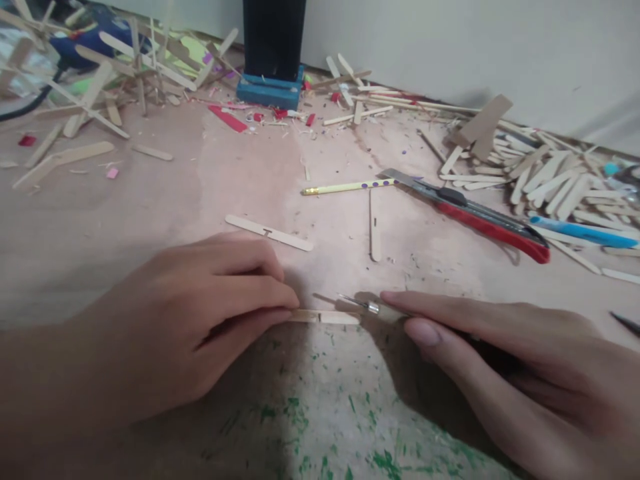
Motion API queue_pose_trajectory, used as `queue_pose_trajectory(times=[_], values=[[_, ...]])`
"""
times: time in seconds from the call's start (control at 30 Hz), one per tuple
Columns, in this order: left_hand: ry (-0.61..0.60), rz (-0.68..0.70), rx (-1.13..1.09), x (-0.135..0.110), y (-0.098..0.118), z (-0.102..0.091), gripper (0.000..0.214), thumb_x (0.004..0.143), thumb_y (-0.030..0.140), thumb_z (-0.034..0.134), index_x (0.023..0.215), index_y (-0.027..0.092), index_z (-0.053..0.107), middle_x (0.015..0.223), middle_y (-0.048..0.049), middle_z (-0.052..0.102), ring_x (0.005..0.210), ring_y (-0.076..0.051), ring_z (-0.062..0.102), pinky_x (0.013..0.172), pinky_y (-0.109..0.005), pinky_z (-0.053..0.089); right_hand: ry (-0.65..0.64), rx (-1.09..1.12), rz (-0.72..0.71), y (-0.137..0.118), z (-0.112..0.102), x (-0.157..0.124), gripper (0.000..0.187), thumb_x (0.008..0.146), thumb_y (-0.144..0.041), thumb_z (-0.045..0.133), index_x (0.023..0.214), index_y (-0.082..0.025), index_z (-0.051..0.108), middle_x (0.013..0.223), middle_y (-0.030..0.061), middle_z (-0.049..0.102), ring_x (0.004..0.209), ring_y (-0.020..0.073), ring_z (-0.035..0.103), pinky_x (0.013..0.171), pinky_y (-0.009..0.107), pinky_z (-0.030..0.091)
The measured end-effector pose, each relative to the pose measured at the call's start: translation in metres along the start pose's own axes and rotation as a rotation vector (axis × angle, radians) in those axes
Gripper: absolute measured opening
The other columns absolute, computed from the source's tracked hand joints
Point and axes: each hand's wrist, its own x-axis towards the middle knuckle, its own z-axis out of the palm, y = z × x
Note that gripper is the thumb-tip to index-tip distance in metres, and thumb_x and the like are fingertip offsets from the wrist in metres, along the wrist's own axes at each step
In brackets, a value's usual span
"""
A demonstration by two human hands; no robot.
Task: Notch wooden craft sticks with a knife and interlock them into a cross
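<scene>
My left hand lies on the wooden table with its fingers pressed down on one end of a flat wooden craft stick. My right hand grips a thin craft knife between thumb and forefinger. The knife's metal tip rests just above the free end of that stick. Both hands are closed on what they hold.
Two notched sticks lie just beyond the hands. A yellow pencil and a red box cutter lie further back. Loose sticks are heaped at the right, stick structures at the back left, a blue-based stand by the wall.
</scene>
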Motion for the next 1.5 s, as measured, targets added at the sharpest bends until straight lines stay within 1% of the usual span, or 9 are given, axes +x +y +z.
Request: queue_pose_trajectory(times=[0.23, 0.4, 0.53, 0.6, 0.67, 0.73, 0.9, 1.27, 1.5], values=[[-0.026, 0.01, -0.004, 0.004, 0.0, -0.001, 0.026, 0.117, 0.024, 0.061, 0.11, 0.034, 0.084, 0.111, 0.0051, 0.083, 0.097, -0.016, 0.077, 0.09, -0.027, 0.058, -0.108, 0.295, 0.178, 0.007, -0.007, -0.001, 0.019, 0.115, -0.036, 0.074, 0.131, -0.035, 0.083, 0.108, -0.0044, 0.092, 0.076, 0.0164, 0.087, 0.053, 0.019, 0.065], [-0.002, 0.021, -0.017, 0.007, 0.0, 0.0, 0.033, 0.118, 0.023, 0.059, 0.102, 0.032, 0.086, 0.104, 0.0036, 0.085, 0.091, -0.016, 0.078, 0.084, -0.028, 0.058, -0.206, 0.341, 0.075, 0.008, -0.008, 0.014, 0.02, 0.116, -0.026, 0.069, 0.125, -0.035, 0.084, 0.124, -0.0038, 0.091, 0.095, 0.0196, 0.09, 0.07, 0.024, 0.073], [-0.001, 0.012, -0.01, 0.009, 0.0, -0.001, 0.036, 0.119, 0.024, 0.057, 0.102, 0.032, 0.087, 0.105, 0.0053, 0.085, 0.093, -0.015, 0.079, 0.086, -0.027, 0.057, -0.185, 0.315, 0.09, 0.011, -0.009, 0.018, 0.022, 0.112, -0.03, 0.075, 0.131, -0.04, 0.083, 0.115, -0.006, 0.092, 0.079, 0.0183, 0.087, 0.052, 0.023, 0.066], [-0.011, 0.011, -0.008, 0.009, -0.001, -0.001, 0.034, 0.12, 0.025, 0.058, 0.103, 0.032, 0.087, 0.108, 0.0065, 0.085, 0.095, -0.014, 0.078, 0.089, -0.026, 0.057, -0.193, 0.286, 0.096, 0.013, -0.01, 0.016, 0.027, 0.112, -0.029, 0.075, 0.134, -0.042, 0.083, 0.118, -0.0064, 0.092, 0.086, 0.0202, 0.089, 0.059, 0.025, 0.072], [-0.008, 0.011, -0.015, 0.009, -0.001, -0.001, 0.035, 0.12, 0.025, 0.057, 0.102, 0.032, 0.087, 0.107, 0.0079, 0.084, 0.094, -0.012, 0.077, 0.089, -0.025, 0.056, -0.212, 0.272, 0.08, 0.015, -0.011, 0.015, 0.029, 0.113, -0.028, 0.073, 0.136, -0.043, 0.083, 0.128, -0.0074, 0.09, 0.1, 0.0215, 0.091, 0.078, 0.027, 0.077], [0.001, 0.006, -0.03, 0.008, -0.001, -0.001, 0.035, 0.12, 0.023, 0.057, 0.101, 0.031, 0.086, 0.105, 0.009, 0.083, 0.092, -0.01, 0.076, 0.087, -0.024, 0.054, -0.238, 0.272, 0.062, 0.016, -0.012, 0.015, 0.03, 0.114, -0.03, 0.072, 0.137, -0.045, 0.082, 0.134, -0.0095, 0.088, 0.104, 0.0195, 0.09, 0.085, 0.025, 0.076], [0.011, 0.001, -0.064, 0.004, -0.001, -0.002, 0.025, 0.115, 0.017, 0.067, 0.103, 0.03, 0.085, 0.106, 0.0097, 0.08, 0.092, -0.009, 0.074, 0.085, -0.024, 0.051, -0.265, 0.262, 0.038, 0.017, -0.015, 0.019, 0.031, 0.113, -0.03, 0.073, 0.138, -0.047, 0.081, 0.138, -0.0111, 0.087, 0.103, 0.0194, 0.09, 0.082, 0.024, 0.077], [0.004, 0.016, -0.01, 0.007, -0.001, 0.0, 0.037, 0.119, 0.024, 0.058, 0.097, 0.029, 0.087, 0.097, 0.0055, 0.078, 0.084, -0.011, 0.072, 0.079, -0.025, 0.05, -0.248, 0.207, 0.02, 0.015, -0.015, 0.017, 0.045, 0.111, -0.029, 0.075, 0.15, -0.05, 0.075, 0.132, -0.0072, 0.089, 0.096, 0.0224, 0.09, 0.069, 0.027, 0.076], [0.0, 0.02, -0.009, 0.006, 0.0, -0.004, 0.033, 0.117, 0.019, 0.06, 0.101, 0.028, 0.087, 0.099, 0.0055, 0.074, 0.086, -0.01, 0.069, 0.08, -0.025, 0.049, -0.262, 0.198, 0.025, 0.016, -0.017, 0.015, 0.04, 0.112, -0.031, 0.073, 0.148, -0.049, 0.076, 0.13, -0.0066, 0.089, 0.099, 0.023, 0.09, 0.068, 0.028, 0.074]])
